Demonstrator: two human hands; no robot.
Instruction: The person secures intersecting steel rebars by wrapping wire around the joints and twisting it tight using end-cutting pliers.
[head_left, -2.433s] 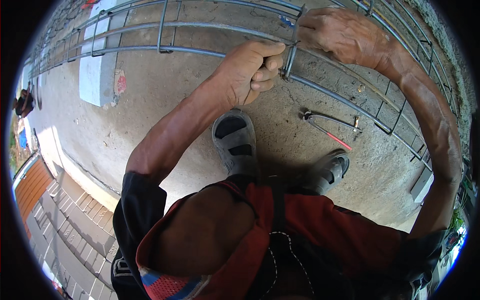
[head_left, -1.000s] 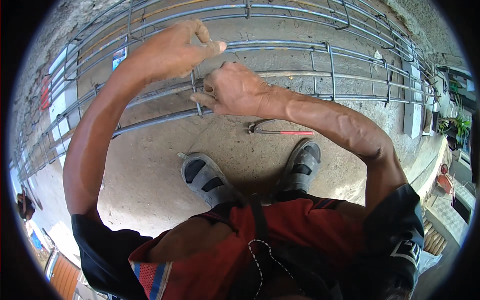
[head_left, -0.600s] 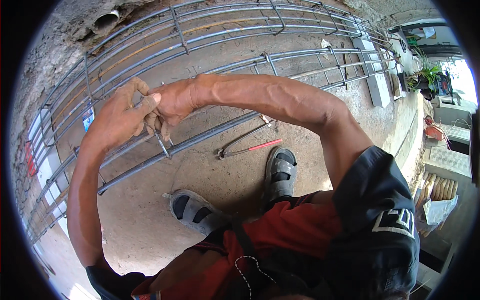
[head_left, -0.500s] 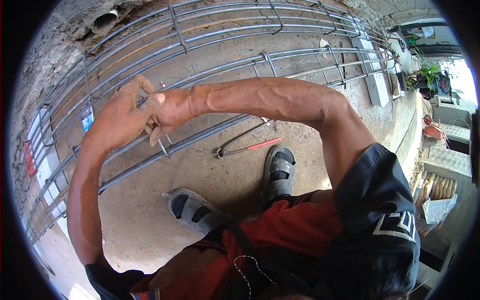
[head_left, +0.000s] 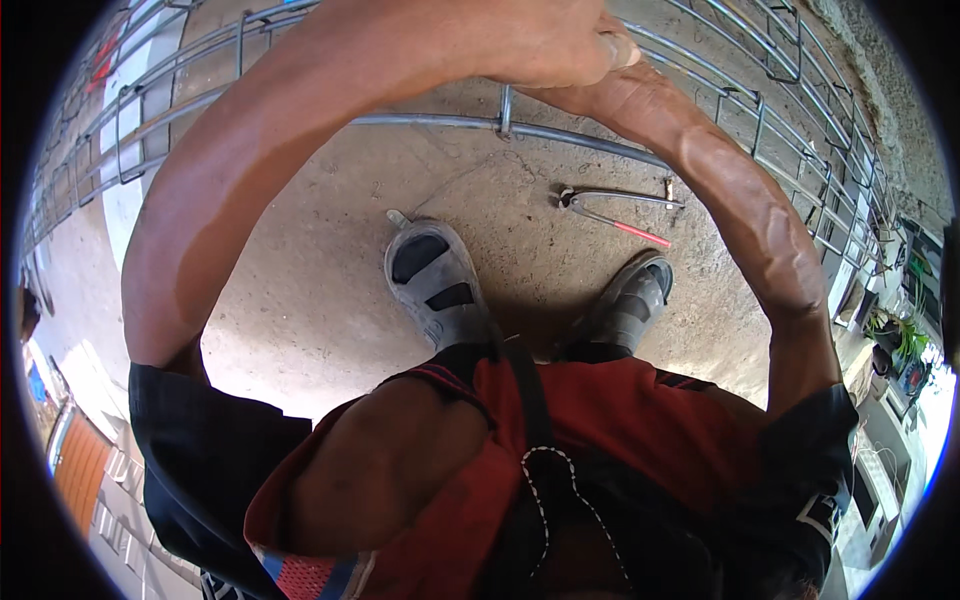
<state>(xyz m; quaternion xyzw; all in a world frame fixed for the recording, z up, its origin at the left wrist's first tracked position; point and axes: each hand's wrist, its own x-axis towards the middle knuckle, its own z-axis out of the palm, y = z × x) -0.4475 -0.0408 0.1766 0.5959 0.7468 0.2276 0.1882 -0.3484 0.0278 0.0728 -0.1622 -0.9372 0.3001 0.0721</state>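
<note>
My left hand (head_left: 545,42) is bent round at the top edge, over the bars of a steel rebar cage (head_left: 440,121). Its fingers look curled, with one fingertip showing, but whatever lies in them is out of sight. Behind it my right hand (head_left: 592,98) is mostly covered, and its fingers are hidden. Both hands meet beside a short crosspiece of the cage. On the ground between the cage and my feet lie end-cutting pincers (head_left: 612,217), one handle red, the other bare metal.
My sandalled feet (head_left: 436,280) stand on the dusty concrete floor (head_left: 300,270). A pale block (head_left: 130,130) lies beneath the cage at the left. A rough wall (head_left: 900,110) rises at the far right, with potted plants (head_left: 905,335) below it.
My view has swung left, so the hands, cage and pincers sit farther right and higher in the picture. The left hand now covers most of the right.
</note>
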